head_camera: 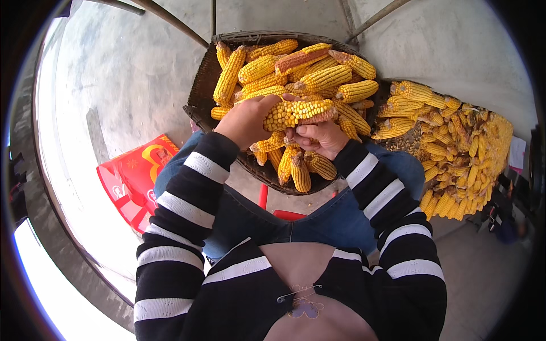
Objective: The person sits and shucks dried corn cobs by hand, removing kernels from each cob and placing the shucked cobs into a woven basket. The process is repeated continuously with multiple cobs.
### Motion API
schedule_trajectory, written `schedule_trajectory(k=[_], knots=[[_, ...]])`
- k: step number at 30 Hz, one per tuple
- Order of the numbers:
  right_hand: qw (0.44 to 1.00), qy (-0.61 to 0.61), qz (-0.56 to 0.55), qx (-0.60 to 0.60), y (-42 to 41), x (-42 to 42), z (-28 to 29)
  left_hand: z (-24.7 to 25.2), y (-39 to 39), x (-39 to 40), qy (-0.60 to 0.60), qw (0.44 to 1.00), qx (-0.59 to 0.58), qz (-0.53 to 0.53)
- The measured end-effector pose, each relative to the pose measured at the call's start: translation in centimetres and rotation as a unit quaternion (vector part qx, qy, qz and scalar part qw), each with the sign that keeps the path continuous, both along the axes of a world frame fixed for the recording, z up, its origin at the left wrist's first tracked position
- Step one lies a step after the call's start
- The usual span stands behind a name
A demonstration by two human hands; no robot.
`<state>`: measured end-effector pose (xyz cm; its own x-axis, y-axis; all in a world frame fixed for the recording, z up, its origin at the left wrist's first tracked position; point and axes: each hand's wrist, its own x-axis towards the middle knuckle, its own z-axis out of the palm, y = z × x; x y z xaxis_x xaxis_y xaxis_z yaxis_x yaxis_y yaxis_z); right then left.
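Note:
My left hand [248,121] is closed around one end of a yellow corn cob [298,113], held crosswise over a woven basket [197,85]. At the cob's other end, my right hand [320,137] touches its underside, where a strip stripped of kernels shows. Its fingers are curled, and whether they grip the cob or loose kernels cannot be made out. Many dried corn cobs fill the basket beneath both hands. One of them, a partly shelled cob [303,59], lies on top near the far side, with its reddish core bare along a strip.
At the right lies a large heap of corn cobs [458,149] with loose kernels [405,143] beside it. A red printed bag [132,170] stands on the floor left of my knee. Wooden poles [170,19] rise behind the basket, and part of a red stool [289,215] shows between my legs.

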<state>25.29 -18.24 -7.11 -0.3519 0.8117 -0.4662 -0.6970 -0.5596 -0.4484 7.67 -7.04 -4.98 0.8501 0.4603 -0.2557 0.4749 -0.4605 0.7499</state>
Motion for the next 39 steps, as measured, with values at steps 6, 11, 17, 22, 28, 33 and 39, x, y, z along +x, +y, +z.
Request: schedule_trajectory(k=[6,11,17,22,28,33,39], knots=[[0.998,-0.055,0.008,0.032,0.0,-0.4,-0.1,0.6,-0.2,0.1,0.027,0.999,-0.009,-0.016],[1.0,0.011,0.001,-0.006,0.0,0.2,-0.4,0.5,-0.2,0.2,0.018,1.0,-0.002,-0.015],[0.997,-0.063,-0.029,-0.023,0.1,-0.3,-0.2,0.6,-0.9,0.5,0.061,0.997,0.046,0.008],[0.998,-0.035,-0.044,-0.042,-0.1,-0.1,0.0,0.7,-0.9,0.6,0.065,0.996,0.066,0.011],[0.988,-0.147,-0.048,-0.032,0.2,-1.0,-0.4,0.7,-1.3,0.9,0.071,0.996,0.048,0.033],[1.0,-0.016,-0.015,-0.015,0.0,0.6,-0.5,0.4,-1.1,0.6,0.057,0.995,0.074,0.018],[0.991,-0.076,-0.063,-0.093,0.0,0.0,-1.0,0.2,-1.8,0.9,0.11,0.986,0.122,0.019]])
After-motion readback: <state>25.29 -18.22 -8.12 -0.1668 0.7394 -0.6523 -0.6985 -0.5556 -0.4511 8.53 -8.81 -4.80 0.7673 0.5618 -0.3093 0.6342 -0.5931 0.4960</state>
